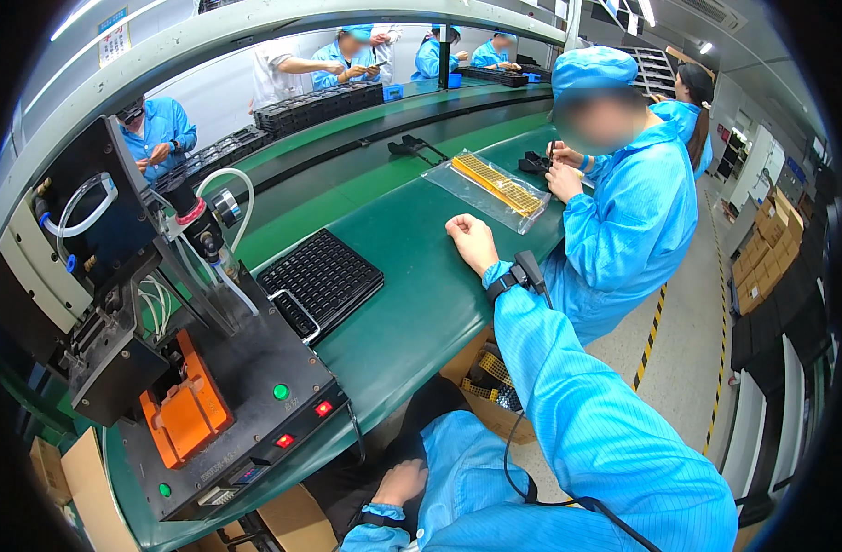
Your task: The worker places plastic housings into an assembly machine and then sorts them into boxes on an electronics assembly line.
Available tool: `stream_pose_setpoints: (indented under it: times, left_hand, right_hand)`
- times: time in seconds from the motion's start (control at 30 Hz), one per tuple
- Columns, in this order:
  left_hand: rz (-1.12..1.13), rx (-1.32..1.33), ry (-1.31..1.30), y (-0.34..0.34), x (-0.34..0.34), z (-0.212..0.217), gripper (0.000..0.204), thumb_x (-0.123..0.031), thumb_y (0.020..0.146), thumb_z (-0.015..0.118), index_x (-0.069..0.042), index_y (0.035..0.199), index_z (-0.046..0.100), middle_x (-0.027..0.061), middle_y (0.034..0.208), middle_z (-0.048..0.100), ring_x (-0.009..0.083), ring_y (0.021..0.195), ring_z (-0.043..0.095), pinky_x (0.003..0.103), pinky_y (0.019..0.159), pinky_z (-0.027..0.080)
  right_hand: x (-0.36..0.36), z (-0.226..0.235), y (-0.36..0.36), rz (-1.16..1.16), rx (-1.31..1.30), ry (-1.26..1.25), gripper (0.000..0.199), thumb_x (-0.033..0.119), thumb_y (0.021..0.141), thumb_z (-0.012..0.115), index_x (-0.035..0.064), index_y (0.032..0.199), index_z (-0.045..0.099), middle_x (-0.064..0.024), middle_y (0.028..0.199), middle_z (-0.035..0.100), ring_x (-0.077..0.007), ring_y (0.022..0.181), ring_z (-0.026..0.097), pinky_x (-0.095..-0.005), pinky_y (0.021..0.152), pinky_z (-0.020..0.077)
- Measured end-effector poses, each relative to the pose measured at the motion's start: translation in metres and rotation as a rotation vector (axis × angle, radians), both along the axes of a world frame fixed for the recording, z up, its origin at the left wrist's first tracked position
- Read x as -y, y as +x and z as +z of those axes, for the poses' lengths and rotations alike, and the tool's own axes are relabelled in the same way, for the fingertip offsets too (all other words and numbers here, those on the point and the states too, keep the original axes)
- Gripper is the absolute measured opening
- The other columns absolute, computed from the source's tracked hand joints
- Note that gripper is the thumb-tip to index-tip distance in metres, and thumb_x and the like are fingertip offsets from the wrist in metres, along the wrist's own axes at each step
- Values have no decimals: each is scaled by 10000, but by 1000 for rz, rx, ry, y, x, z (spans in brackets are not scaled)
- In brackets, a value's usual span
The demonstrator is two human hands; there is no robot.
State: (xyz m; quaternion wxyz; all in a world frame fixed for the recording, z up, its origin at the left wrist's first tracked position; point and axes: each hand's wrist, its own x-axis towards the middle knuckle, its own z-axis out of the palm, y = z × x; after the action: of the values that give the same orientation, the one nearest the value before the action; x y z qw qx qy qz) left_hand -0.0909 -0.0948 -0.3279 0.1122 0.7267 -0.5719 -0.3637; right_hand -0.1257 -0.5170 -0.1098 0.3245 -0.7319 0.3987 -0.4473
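Note:
My right arm in a blue striped sleeve reaches across the green worktop. At its end my right hand (473,241) rests closed on the surface, fingers curled, no object showing in it. Beyond it lies a yellow grid tray (499,184) on a clear plastic bag (444,178). Low in the picture my left hand (403,481) lies on my lap, its fingers resting loosely flat with nothing in them. To the left stands a black bench machine (255,396) with an orange fixture (186,409), green buttons and lit red switches. Behind it is a stack of black compartment trays (334,276).
A co-worker in blue (614,221) handles a small black part at the right. Cardboard boxes with yellow grid pieces (495,368) sit under the table edge. A conveyor (347,152) runs behind, with other workers beyond. A metal wire handle (297,313) lies by the trays.

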Motion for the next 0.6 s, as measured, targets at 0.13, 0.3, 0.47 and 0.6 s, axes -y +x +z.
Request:
stream_pose_setpoints:
  times: [0.13, 0.3, 0.47, 0.6]
  left_hand:
    - [-4, -11, -13, 1, 0, -1, 393, -329, 944, 477, -33, 1176, 593, 237, 1178, 621, 422, 1081, 594, 498, 923, 476]
    - [6, -10, -14, 0, 0, 1, 392, -330, 941, 478, -32, 1166, 597, 241, 1167, 624, 422, 1075, 596, 500, 921, 476]
    - [4, -7, -8, 0, 0, 2, 393, -329, 936, 477, -32, 1165, 596, 243, 1160, 627, 421, 1074, 596, 501, 921, 476]
    - [6, -11, -21, 0, 0, 0, 393, -328, 935, 479, -31, 1163, 597, 242, 1161, 627, 420, 1073, 597, 503, 921, 476]
  right_hand:
    - [0, 0, 0, -5, -19, -5, 227, 204, 879, 656, -11, 944, 690, -89, 833, 705, -167, 788, 662, -305, 761, 524]
    - [-3, 2, -1, -5, -27, -9, 229, 204, 876, 662, -11, 951, 687, -94, 835, 704, -167, 786, 660, -308, 756, 524]
    - [-2, 1, -1, 0, -32, -19, 223, 199, 874, 667, -10, 948, 687, -97, 830, 701, -169, 780, 658, -309, 751, 524]
    - [-1, -1, -1, -4, -31, -19, 218, 194, 874, 669, -12, 943, 685, -96, 825, 699, -169, 772, 655, -310, 747, 524]
